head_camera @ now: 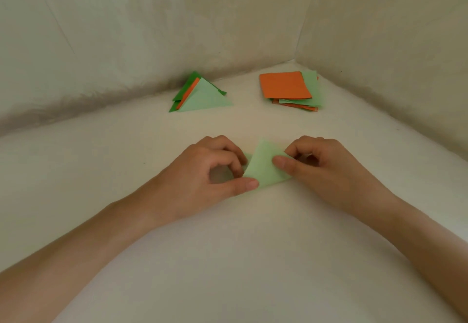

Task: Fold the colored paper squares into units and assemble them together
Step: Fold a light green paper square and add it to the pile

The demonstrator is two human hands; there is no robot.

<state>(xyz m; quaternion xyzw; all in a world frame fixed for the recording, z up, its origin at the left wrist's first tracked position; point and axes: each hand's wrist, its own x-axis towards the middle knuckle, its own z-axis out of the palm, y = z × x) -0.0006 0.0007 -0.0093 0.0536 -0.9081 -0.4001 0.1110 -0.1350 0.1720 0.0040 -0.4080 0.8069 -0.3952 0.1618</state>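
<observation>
Light-green paper (pixel 264 170), one sheet, part-folded to a triangular flap: lying on the white surface (pixel 253 246) directly between the two hands and being held at both sides. Left hand (pixel 210 173): gripping the sheet's left edge, thumb lying along the lower corner and curled fingers closing on the edge above it, apparently pinning that side so the layers are not sliding while the crease is being set. Right hand (pixel 326 168): pinching the right edge, thumb pressing flat on the upper face, other fingers curling behind it where their contact is hidden; judged to be steering the flap into line. Both grips are closing down to the thickness of the paper, with nothing else in them. Folded units (pixel 202 97), beyond the left hand's grip and well apart from it: a small pile of overlapping triangles in dark green, orange and light green, seemingly waiting as finished pieces for assembly. Stack of unfolded squares (pixel 286 86), beyond the right hand's grip and well apart from it: orange sheet showing on top, light green fanning out beneath, likely sitting there as the supply. Wall (pixel 126 31): standing behind both piles.
</observation>
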